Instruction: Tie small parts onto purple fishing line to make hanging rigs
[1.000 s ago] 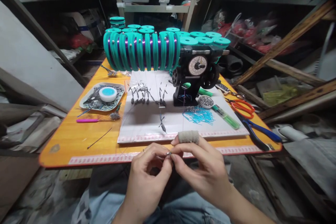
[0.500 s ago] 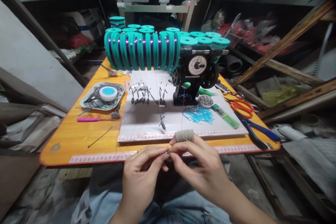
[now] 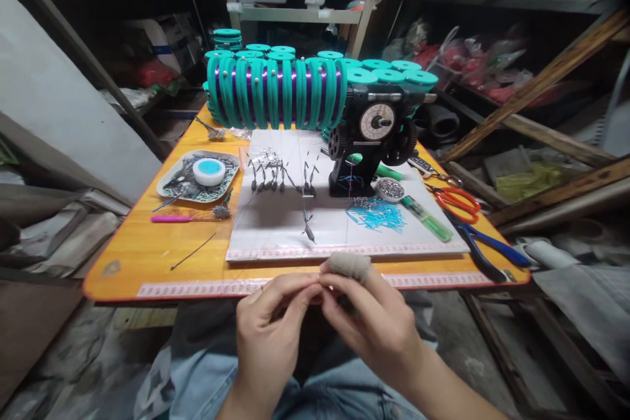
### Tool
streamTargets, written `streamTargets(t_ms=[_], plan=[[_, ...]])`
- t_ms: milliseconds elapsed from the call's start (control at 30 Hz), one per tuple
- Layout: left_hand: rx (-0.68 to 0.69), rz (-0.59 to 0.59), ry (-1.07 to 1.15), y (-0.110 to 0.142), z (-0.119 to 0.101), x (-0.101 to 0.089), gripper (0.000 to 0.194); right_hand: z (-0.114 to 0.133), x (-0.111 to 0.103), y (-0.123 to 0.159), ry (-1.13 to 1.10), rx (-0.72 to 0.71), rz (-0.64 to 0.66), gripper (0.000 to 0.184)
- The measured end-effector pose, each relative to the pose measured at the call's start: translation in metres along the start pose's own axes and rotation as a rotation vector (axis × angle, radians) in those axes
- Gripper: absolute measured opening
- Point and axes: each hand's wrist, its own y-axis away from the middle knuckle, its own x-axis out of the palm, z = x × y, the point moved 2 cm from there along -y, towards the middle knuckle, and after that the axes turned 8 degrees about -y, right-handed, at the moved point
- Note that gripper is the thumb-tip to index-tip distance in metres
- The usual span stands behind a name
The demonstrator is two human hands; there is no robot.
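Note:
My left hand (image 3: 275, 328) and my right hand (image 3: 378, 315) meet fingertip to fingertip just in front of the table edge. Both are closed in a pinch around something tiny that the fingers hide. A grey cloth wrap (image 3: 350, 267) covers one finger of my right hand. Beyond them, on a white board (image 3: 335, 239), lies a dark fishing rig with a grey weight (image 3: 308, 231). Several similar dark rigs (image 3: 268, 177) rest farther back. Short blue tubes (image 3: 378, 216) are scattered to the right, near a small dish of metal bits (image 3: 391, 189).
Teal spools (image 3: 275, 93) hang in a row beside a black winding machine (image 3: 352, 174). On the left are a tray (image 3: 162, 191) with a white tub (image 3: 209, 172) and a pink-handled tool (image 3: 170, 218). Blue-handled pliers (image 3: 497, 246) and orange scissors (image 3: 460, 203) lie right.
The small dark metal piece seen between my fingertips is now hidden by them. My right fingers have curled in and dipped slightly. The whole view has shifted a little.

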Motion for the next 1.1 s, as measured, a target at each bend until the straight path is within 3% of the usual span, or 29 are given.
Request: streamTargets(t_ms=[100,167,300,400,533,867,1100], plan=[[0.091,0.059,-0.096,-0.006,0.002,-0.012,0.019,-0.001,-0.005,-0.003,-0.111,0.119,-0.035,0.019],[0.23,0.088,-0.212,-0.012,0.001,-0.021,0.019,0.0,-0.008,-0.006,-0.153,0.153,-0.038,0.019],[0.539,0.134,-0.483,-0.02,-0.009,-0.029,0.021,0.001,-0.009,-0.005,-0.189,0.178,-0.01,0.021],[0.613,0.103,-0.575,-0.021,-0.015,-0.028,0.023,0.0,-0.008,-0.003,-0.206,0.164,0.009,0.023],[0.523,0.052,-0.411,-0.02,-0.016,-0.021,0.026,-0.003,-0.008,-0.003,-0.263,0.154,0.039,0.021],[0.159,0.099,0.089,-0.014,0.003,-0.008,0.019,-0.011,-0.014,0.003,-0.352,0.266,0.014,0.02],[0.025,0.208,0.344,-0.016,0.005,-0.008,0.016,-0.011,-0.016,0.0,-0.403,0.282,0.0,0.018]])
